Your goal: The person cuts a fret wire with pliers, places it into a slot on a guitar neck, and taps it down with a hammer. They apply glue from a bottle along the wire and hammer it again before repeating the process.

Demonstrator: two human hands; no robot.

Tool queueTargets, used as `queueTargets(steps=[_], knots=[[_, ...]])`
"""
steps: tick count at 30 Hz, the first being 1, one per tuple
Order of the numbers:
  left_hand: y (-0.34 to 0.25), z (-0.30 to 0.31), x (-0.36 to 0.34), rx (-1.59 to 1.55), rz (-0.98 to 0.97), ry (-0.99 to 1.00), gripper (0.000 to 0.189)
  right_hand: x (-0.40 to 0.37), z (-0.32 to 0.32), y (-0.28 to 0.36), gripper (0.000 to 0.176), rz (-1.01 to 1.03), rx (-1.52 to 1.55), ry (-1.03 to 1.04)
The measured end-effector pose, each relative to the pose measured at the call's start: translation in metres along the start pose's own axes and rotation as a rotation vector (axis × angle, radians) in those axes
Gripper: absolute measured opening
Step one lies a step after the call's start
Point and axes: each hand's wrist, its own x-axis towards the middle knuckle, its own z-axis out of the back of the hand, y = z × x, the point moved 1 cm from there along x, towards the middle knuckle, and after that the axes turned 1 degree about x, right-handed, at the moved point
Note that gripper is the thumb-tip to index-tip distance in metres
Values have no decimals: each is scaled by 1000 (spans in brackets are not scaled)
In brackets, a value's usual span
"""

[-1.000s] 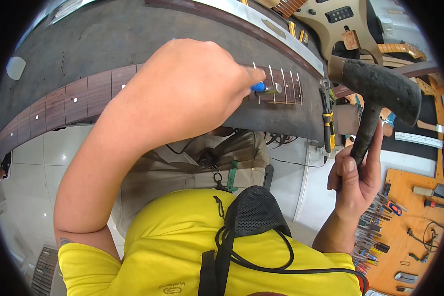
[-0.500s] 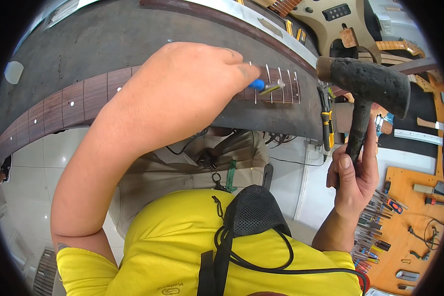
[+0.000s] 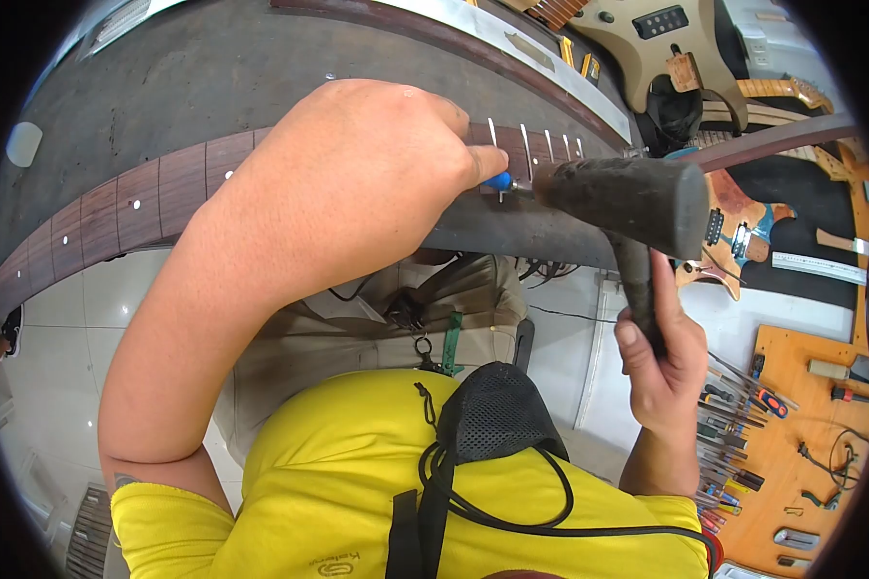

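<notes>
Though mostly hidden, blue tool (image 3: 498, 180) between pinched fingers of left hand (image 3: 357, 183); right hand (image 3: 661, 372) tight around hammer (image 3: 618, 198).

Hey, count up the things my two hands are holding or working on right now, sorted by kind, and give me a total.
Hammer: 1, in the right hand
Blue-handled tool: 1, in the left hand
Fretboard: 1
Total: 3
</notes>
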Motion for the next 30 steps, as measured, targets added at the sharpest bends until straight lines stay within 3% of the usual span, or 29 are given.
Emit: queueTargets(steps=[1,5,7,8,9,12,14,21,23,27,30], knots=[[1,0,0,2,1,9,19,-2,0,0,71,-2,-2,0],[2,-1,-2,-8,1,-34,19,-14,-9,1,76,58,271,-337],[0,-1,-2,-4,11,-31,19,-17,-21,-6,67,19,372,-405],[-1,0,-1,-2,23,-32,19,-9,-13,-5,64,24,74,-194],[-1,1,0,2,21,-34,19,1,-13,3,62,-49,57,-53],[0,4,1,18,33,15,19,1,-13,-3,64,37,23,-69],[1,2,-1,27,13,13,21,-1,-15,3,66,-77,130,-153],[4,3,-1,-24,103,79,20,3,-11,-4,71,-96,203,-235],[5,-1,-2,-150,108,-67,16,5,-12,-2,72,-102,237,-249],[4,2,3,-170,126,-96,17,8,-12,-3,72,-107,246,-295],[4,6,5,-204,184,8,17,8,-9,-5,72,-91,221,-272]])
